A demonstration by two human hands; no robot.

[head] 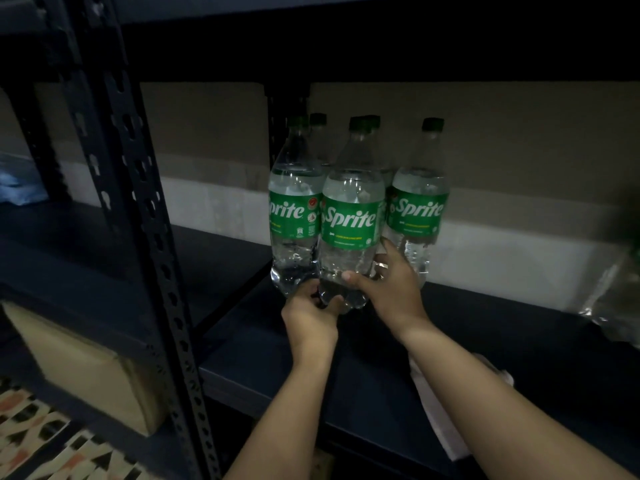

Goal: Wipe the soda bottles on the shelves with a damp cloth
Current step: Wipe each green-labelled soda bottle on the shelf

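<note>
Soda bottles, clear plastic, green Sprite labels, green caps: a cluster standing on the dark shelf [485,323], toward its left end, against a pale back wall.

Far left: a dark perforated upright [138,202] of the rack; beyond it a neighbouring shelf bay, with a bluish bundle [17,185] at the frame edge. Below, a tan cardboard box [86,368] on a lower level, and a patterned floor [41,441] in black, cream and orange.

Left bottle [292,216]: front row, label facing out, base close to the shelf's left edge. Two more caps show behind it; those bottles are mostly hidden.

Left hand [311,317]: fingers curled under and around the base of the middle bottle, touching the foot of the left bottle too.

Middle bottle [351,220]: front and nearest, held low by both hands; whether its base rests on the shelf cannot be told.

Right hand [391,285]: thumb pressed on the front of the middle bottle below the label, fingers wrapped round its right side.

Right bottle [417,209]: set slightly back, just beside the right hand.

White cloth [440,414]: lying on the shelf near its front edge, partly under the right forearm.

Far right: another clear bottle [613,289], blurred, at the frame edge.
</note>
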